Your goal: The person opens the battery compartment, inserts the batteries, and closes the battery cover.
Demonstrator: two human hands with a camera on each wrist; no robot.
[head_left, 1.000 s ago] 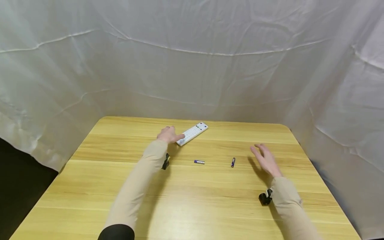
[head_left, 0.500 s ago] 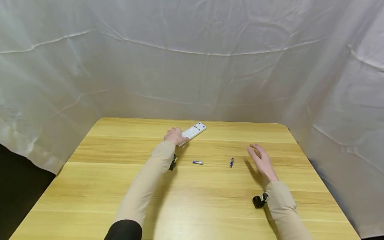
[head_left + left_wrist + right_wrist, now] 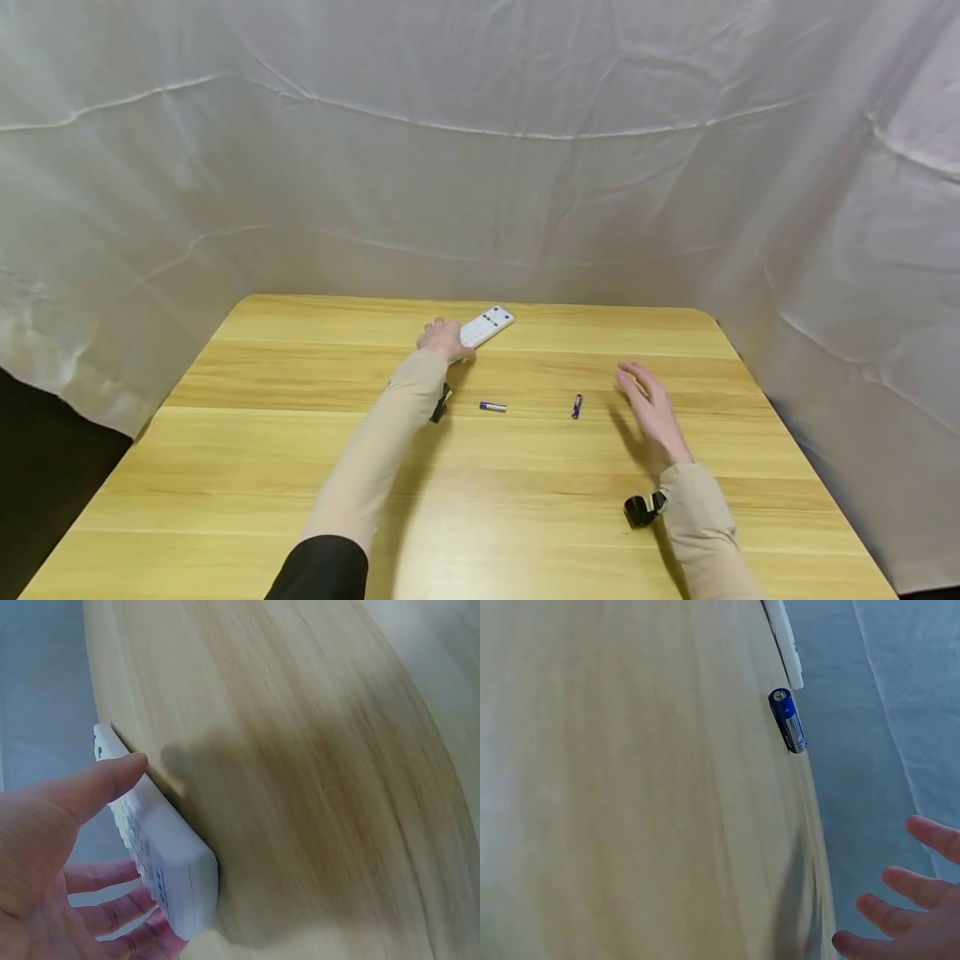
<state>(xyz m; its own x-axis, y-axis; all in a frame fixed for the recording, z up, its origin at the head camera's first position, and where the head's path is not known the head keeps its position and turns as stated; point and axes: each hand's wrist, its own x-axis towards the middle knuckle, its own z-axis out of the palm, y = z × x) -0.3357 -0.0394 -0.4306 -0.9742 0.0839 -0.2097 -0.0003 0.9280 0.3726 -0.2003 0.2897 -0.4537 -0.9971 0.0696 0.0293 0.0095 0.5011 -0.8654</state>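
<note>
A white remote control (image 3: 486, 326) lies button side up near the far edge of the table. Over its near end is my left hand (image 3: 444, 339). In the left wrist view the thumb (image 3: 112, 780) extends across the remote control (image 3: 176, 855), while the other fingers reach past its opposite long side; firm contact cannot be made out. My right hand (image 3: 651, 408) hovers above the table at the right, fingers spread and holding nothing. Nearest to it is a blue battery (image 3: 577, 407), also visible in the right wrist view. A second blue-and-silver battery (image 3: 492, 407) lies farther left.
The light wooden table (image 3: 525, 500) carries these things. Pale fabric (image 3: 480, 167) hangs behind it and along both sides. Small black wrist cameras are strapped to both sleeves, the right one (image 3: 641, 511) hanging low over the tabletop.
My left hand has moved right and farther over the remote control, covering more of its near end. My right hand has shifted slightly left. Both batteries stay put on the table.
</note>
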